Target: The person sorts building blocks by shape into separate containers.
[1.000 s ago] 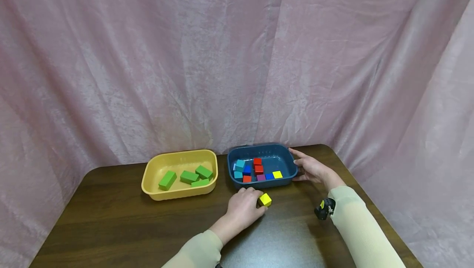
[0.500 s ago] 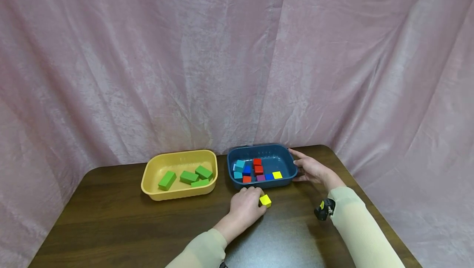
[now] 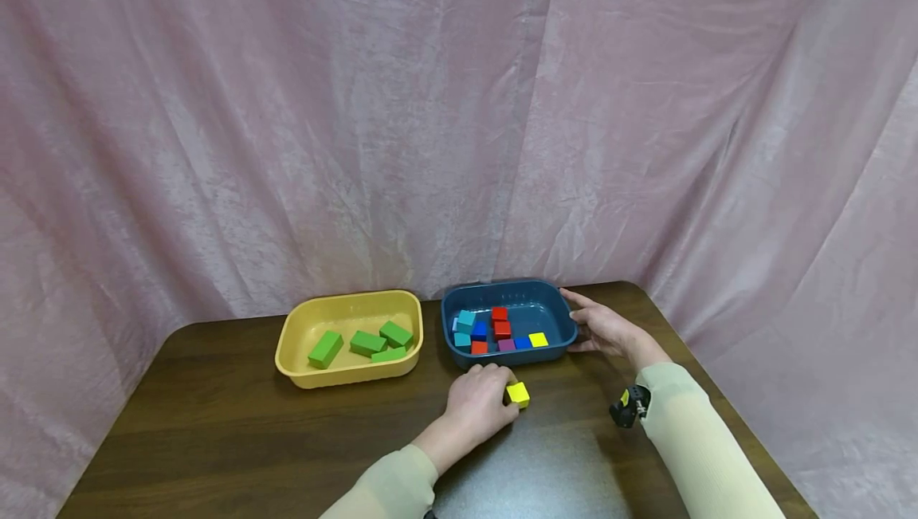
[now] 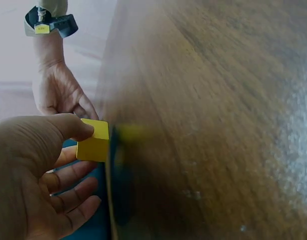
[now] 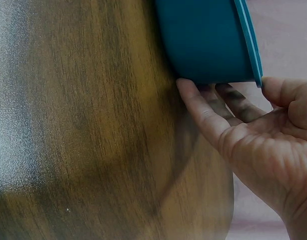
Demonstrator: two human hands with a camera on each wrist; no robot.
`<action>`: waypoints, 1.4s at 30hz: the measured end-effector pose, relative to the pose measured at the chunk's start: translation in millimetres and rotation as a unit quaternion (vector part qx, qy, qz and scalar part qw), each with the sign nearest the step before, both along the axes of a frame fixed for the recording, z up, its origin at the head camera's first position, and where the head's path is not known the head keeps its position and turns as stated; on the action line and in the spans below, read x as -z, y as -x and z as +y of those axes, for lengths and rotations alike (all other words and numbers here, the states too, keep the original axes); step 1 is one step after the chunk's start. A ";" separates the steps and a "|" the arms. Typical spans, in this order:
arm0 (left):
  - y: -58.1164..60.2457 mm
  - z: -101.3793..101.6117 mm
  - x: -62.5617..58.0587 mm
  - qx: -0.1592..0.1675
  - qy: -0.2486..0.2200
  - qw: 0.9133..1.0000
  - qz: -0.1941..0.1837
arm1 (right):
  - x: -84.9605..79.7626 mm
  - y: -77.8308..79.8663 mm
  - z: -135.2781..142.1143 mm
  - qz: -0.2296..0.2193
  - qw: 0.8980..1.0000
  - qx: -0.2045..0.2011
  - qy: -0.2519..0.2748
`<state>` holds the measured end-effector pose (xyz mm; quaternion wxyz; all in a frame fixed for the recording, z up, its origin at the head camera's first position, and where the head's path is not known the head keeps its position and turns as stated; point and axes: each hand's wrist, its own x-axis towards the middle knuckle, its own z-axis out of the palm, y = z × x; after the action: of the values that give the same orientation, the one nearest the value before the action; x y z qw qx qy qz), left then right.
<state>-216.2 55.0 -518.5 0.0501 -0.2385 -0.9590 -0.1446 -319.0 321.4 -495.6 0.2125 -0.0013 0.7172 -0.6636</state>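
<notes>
My left hand [image 3: 476,405] pinches a yellow cube [image 3: 519,395] between thumb and fingers, in front of the blue tub [image 3: 534,305]. In the left wrist view the thumb lies on the near face of the cube [image 4: 92,148], the lower fingers spread loosely, and a blurred yellow reflection shows on the wood. At the tub's right end is my right hand [image 3: 608,329]. Its fingers [image 5: 206,117] reach out straight against the tub's end wall [image 5: 208,42], thumb at the rim. Inside the tub lie several red, blue, teal, purple and yellow cubes.
A yellow tub [image 3: 308,380] with several green blocks [image 3: 367,343] stands left of the blue one. Both rest on a dark wooden table [image 3: 237,431] near its back edge. Pink curtains [image 3: 430,120] hang behind and to the right.
My left hand has shifted slightly right and towards me with the yellow cube, a little farther from the blue tub. The right hand has stayed at the tub's end.
</notes>
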 end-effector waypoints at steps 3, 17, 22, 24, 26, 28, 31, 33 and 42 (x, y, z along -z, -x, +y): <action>-1.7 0.6 -3.6 0.010 -0.005 1.000 0.007 | 0.1 0.1 0.1 0.001 1.000 0.000 -0.003; -6.8 -1.2 -32.5 0.047 -0.041 0.998 0.011 | 0.4 2.3 1.3 0.000 1.000 -0.006 0.004; -6.4 -3.1 -43.2 0.053 -0.055 0.997 0.029 | -0.3 2.5 0.8 -0.002 1.000 -0.006 0.003; -6.0 -3.8 -47.3 0.055 -0.060 0.996 0.038 | -0.2 2.1 0.8 0.000 1.000 -0.008 0.002; -4.9 -4.3 -51.3 0.056 -0.060 0.995 0.049 | 0.1 1.9 0.8 0.000 1.000 -0.008 0.003; -3.5 -4.9 -56.0 0.057 -0.064 0.995 0.056 | 0.3 1.7 0.7 0.001 1.000 -0.009 0.003; -0.5 -6.3 -62.6 0.057 -0.069 0.994 0.067 | 0.0 1.6 0.5 0.000 1.000 -0.010 0.003; 2.0 -7.1 -66.4 0.056 -0.073 0.993 0.073 | -0.3 1.5 0.4 0.000 1.000 -0.009 0.003; 16.5 -11.0 -79.3 0.044 -0.069 0.992 0.094 | 0.2 0.9 1.4 -0.002 1.000 -0.005 0.008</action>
<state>-232.7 44.0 -439.3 0.1502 -0.2893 -0.9263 -0.1889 -319.9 322.8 -495.8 0.2172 -0.0048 0.7115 -0.6683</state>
